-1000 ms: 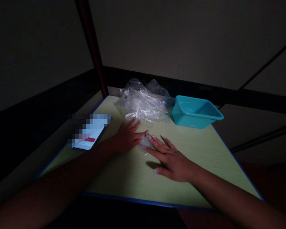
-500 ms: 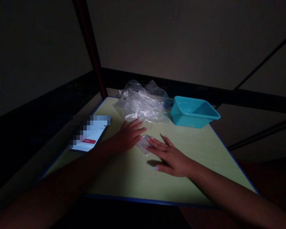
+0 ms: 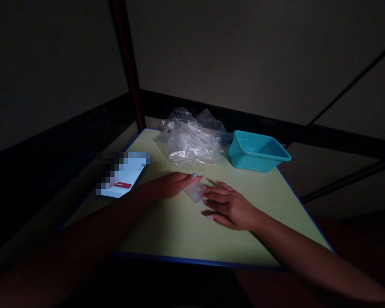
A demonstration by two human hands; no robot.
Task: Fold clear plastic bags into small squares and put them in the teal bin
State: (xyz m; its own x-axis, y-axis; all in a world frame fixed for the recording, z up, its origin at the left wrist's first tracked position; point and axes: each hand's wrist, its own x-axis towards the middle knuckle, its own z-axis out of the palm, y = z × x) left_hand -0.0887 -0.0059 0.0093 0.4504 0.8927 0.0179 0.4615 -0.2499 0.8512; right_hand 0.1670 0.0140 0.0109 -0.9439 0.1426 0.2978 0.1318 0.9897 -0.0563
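A small clear plastic piece [image 3: 195, 193] lies flat on the pale wood-grain table [image 3: 186, 231], between my two hands. My left hand [image 3: 176, 184] is turned on its side at the upper left of the piece, with its fingers stretched out over the piece's far edge. My right hand [image 3: 229, 206] rests palm down at the right, fingers spread, and its fingertips touch the right edge of the piece. Beyond both hands is a crumpled heap of clear plastic bags [image 3: 192, 141].
A turquoise plastic basin [image 3: 256, 158] stands at the back right of the table. On the left lies a phone [image 3: 125, 175] with a lit screen, partly pixelated. Dark wall panels rise behind the table.
My left hand has rolled from palm down with spread fingers onto its side, its fingers now closer together. My right hand has shifted slightly. The view has moved a little.
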